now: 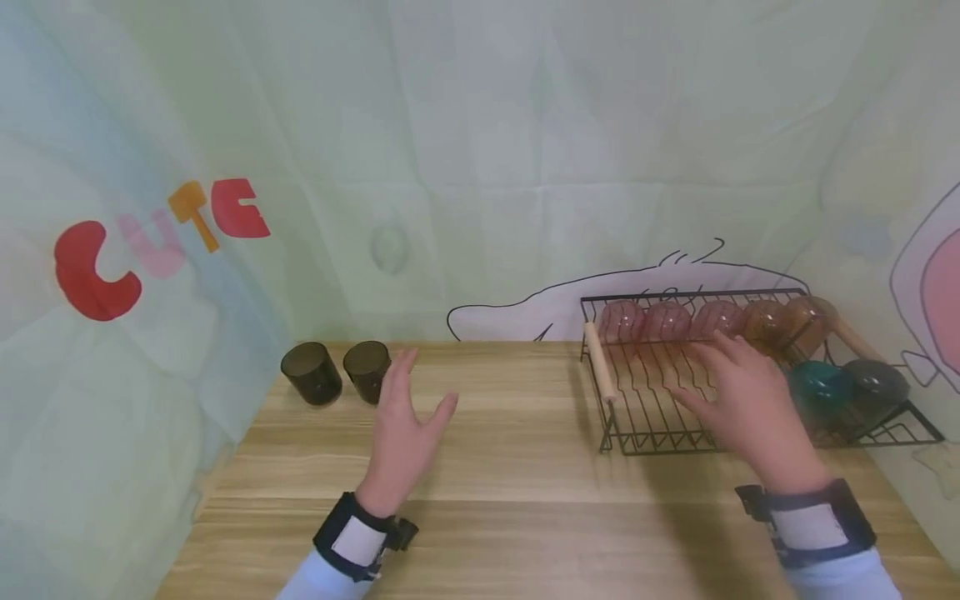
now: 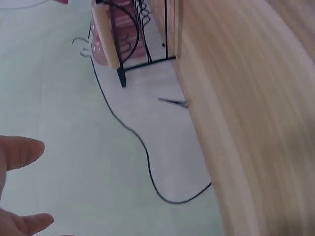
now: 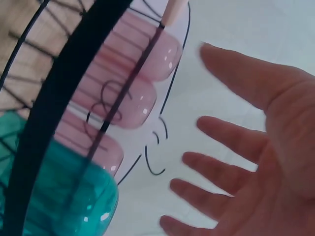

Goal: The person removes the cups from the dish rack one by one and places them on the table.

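Note:
My left hand (image 1: 401, 442) hovers above the table with fingers spread and holds nothing. It is nearest to two dark glass cups (image 1: 311, 379) at the back left; its fingertips partly overlap the right-hand cup (image 1: 363, 371) in the head view. On the right, my right hand (image 1: 753, 408) is over the black wire rack (image 1: 667, 452), fingers apart, with nothing in its grasp. Along the rack's back row lie pink glass cups (image 1: 667, 321) and amber ones (image 1: 765, 321). A teal cup (image 1: 821, 387) and a dark cup (image 1: 876, 392) sit at its front right.
A wooden handle (image 1: 600, 362) runs along the rack's left end, another (image 1: 858, 337) along its right. The wood-grain table (image 1: 510, 467) extends between the dark cups and the rack. A printed cloth (image 1: 487, 167) hangs behind and at both sides.

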The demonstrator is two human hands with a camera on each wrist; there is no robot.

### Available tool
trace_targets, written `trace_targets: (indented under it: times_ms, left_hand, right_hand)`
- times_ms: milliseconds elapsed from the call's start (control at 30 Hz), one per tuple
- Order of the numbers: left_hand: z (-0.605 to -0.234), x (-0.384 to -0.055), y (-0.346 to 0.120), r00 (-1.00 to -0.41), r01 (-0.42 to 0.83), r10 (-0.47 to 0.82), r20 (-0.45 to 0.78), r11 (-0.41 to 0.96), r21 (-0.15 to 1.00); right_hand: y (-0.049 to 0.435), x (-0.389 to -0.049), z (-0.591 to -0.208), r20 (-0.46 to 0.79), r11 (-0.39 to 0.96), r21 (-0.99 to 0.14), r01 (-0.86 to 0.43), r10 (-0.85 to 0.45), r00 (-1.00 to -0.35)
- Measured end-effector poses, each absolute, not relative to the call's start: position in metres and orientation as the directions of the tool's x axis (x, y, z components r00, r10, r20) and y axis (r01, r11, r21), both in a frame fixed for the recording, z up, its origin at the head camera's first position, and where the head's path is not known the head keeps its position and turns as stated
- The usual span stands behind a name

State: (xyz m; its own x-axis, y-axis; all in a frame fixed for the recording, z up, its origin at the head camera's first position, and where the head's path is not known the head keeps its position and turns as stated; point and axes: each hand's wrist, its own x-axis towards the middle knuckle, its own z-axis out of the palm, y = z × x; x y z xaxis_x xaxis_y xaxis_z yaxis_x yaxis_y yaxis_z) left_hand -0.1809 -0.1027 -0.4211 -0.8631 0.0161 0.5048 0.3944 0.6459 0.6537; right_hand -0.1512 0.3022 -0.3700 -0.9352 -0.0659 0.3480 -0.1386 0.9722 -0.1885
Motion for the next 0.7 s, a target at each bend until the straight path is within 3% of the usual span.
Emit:
trace_targets:
  times_ms: [300,700]
  left_hand:
    - [-0.441,-0.164,-0.075,-0.956,0.288,0.156,0.248,0.654,0.7]
    - [-0.449,-0.149,-0.062,-0.95,0.311,0.247,0.19,0.687,0.657]
  right_hand:
    - [0.323,-0.147,-0.373,0.222,0.985,-0.169,-0.043,-0.005,-0.975]
    - [0.331,-0.145,-0.379,0.226,0.983,-0.182,-0.018,0.024,-0.974]
